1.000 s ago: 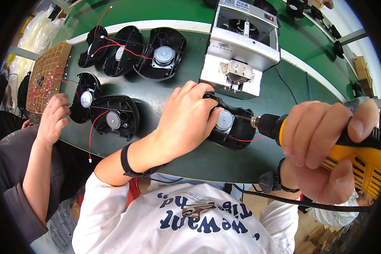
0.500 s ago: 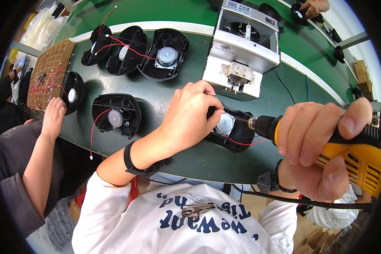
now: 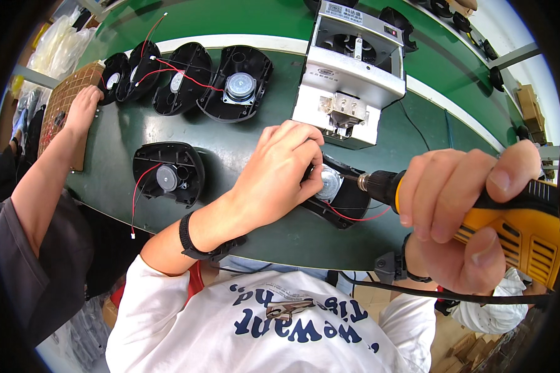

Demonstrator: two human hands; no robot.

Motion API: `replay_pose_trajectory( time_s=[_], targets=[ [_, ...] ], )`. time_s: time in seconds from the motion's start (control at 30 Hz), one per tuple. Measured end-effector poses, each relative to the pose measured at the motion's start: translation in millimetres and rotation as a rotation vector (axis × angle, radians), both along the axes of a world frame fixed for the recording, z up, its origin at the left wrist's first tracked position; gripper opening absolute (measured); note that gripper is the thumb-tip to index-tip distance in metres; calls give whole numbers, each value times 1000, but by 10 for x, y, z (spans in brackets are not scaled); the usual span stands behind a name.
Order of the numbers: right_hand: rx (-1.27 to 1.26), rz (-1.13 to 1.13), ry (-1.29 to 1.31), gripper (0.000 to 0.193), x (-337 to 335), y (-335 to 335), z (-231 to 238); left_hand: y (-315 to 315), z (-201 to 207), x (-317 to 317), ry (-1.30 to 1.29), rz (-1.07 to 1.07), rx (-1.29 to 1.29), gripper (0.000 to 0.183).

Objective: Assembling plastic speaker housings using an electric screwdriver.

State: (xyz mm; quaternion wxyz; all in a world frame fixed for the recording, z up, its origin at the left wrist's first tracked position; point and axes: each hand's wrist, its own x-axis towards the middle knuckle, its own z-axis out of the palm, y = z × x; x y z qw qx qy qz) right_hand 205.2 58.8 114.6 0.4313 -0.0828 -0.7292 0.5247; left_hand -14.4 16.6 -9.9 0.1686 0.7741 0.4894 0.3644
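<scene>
My right hand grips a yellow and black power drill, its chuck and thin bit pointing left at a black speaker housing. In that housing sits a round silver speaker driver, with a red wire curling out to the right. My left hand is closed over the housing's left side, thumb and fingers pinched together. What they hold is hidden behind the fingers. The bit's tip is near the driver's edge; whether it touches a screw I cannot tell.
A silver screw-feeding machine stands behind my hands. Another speaker housing lies left of my forearm; several more line the table's back. At far left a co-worker's hand rests by a brown gridded board. A black cable hangs below the drill.
The co-worker's hand has moved away from me, and the speaker housing by it now stands farther back, beside the others. My hands and the drill keep nearly the same pose.
</scene>
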Motion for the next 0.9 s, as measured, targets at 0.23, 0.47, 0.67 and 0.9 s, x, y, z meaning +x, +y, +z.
replay_pose_trajectory(
  time_s=[0.23,0.47,0.67,0.9],
  targets=[
    [32,-39,107,38,0,-15,-31,39,65,-36,-330,-94,-16,21],
    [73,-192,447,37,-150,-197,-54,26,-25,-75,-782,-265,-306,10],
    [75,-206,442,38,-170,-184,-79,7,-9,-62,-881,-287,-424,12],
    [59,-166,407,39,-183,-152,-113,-11,-18,-114,-843,-277,-425,13]
  ],
)
